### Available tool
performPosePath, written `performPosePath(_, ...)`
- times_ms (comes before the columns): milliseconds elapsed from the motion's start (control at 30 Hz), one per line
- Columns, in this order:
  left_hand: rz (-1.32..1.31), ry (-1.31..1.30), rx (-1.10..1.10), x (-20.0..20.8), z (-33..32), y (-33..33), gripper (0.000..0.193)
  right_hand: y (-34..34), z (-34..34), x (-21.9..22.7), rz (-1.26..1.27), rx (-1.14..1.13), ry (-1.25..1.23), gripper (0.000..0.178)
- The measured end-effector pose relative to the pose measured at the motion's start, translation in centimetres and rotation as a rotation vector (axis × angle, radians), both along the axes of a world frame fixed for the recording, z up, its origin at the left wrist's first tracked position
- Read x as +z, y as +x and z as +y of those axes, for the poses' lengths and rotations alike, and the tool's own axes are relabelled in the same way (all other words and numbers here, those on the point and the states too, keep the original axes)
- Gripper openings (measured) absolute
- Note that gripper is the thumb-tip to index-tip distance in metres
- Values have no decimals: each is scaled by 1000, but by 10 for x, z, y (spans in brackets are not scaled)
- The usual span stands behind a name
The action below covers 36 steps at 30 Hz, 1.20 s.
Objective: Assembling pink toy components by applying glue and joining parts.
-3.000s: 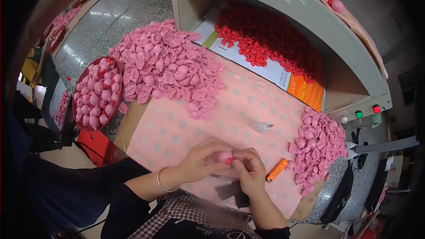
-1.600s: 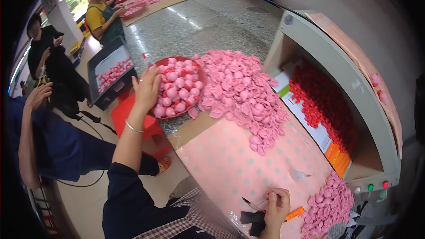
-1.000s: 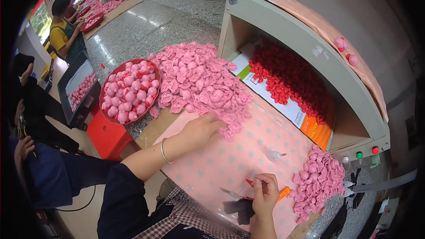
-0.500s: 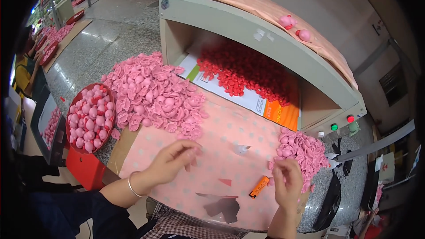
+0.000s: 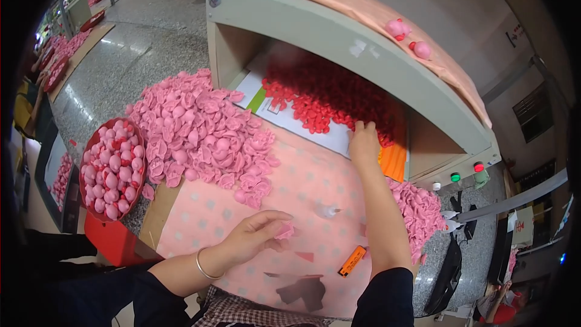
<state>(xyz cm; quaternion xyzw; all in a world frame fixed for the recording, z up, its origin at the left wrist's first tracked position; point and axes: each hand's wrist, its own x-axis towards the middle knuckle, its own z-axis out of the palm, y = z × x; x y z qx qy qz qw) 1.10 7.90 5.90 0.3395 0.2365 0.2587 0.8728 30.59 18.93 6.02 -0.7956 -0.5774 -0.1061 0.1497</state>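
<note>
Now pink piece (image 5: 285,231) pinched in left hand (image 5: 254,239) fingers, right hand (image 5: 364,143) on red pieces (image 5: 327,94)

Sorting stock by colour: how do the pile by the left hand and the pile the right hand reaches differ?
The pink pile lies in the open on the table; the red pile sits inside the grey hood. Pink pieces look larger and petal-like, red ones smaller. The left hand holds one pink piece; the right hand touches the red ones.

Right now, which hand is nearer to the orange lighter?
Left. The left hand, pinching a pink piece, is just left of the orange lighter. The right hand is far beyond it, at the red pieces in the box.
</note>
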Motion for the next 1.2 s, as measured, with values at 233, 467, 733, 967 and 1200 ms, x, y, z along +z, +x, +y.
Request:
performPosePath(233, -38, -58, -28, -18, 20, -7, 31, 6, 16, -32, -134, -3, -4, 17)
performPosePath(467, -17, 243, -118, -24, 13, -3, 34, 17, -43, -2, 431, 118, 376, 9)
performPosePath(733, 19, 332, -160, -31, -19, 17, 29, -62, -210, 27, 1463, 408, 143, 9)
performPosePath(967, 0, 478, -123, -30, -51, 34, 29, -85, -249, -5, 1627, 423, 187, 13)
performPosePath(1200, 68, 458, -133, -32, -64, 39, 32, -75, -259, 9, 995, 515, 82, 17)
